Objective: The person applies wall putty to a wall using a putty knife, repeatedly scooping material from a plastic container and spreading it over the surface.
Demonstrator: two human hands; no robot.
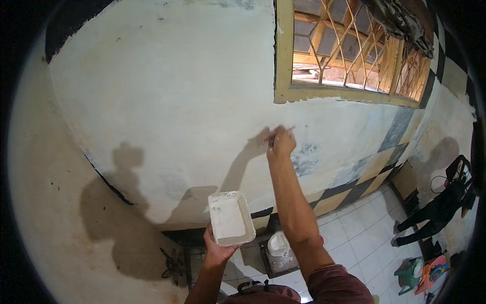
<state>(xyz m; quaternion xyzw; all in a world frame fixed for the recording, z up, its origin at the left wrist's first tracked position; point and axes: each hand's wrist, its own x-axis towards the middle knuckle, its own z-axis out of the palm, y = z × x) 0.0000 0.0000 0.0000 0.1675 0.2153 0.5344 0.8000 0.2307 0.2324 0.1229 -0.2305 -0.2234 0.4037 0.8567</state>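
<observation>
My left hand (218, 247) grips a white rectangular tub (249, 225) from below and the side. White paste or paint (228, 218) lies inside it, and its rim is smeared. Raised toward the wall, my right hand (281, 142) is closed below the corner of the window frame. What its fingers hold, if anything, is too small and blurred to name. The wall (177, 106) is coated mostly white. Darker blue-grey patches (306, 159) show through just right of my right hand.
A barred window (349, 50) with a yellow frame is at upper right. Black and tan checks (349, 190) mark the lower wall. A white container (278, 244) stands on a dark-edged board on the tiled floor (354, 228). Another person (440, 207) stands at right, near small plastic stools (409, 273).
</observation>
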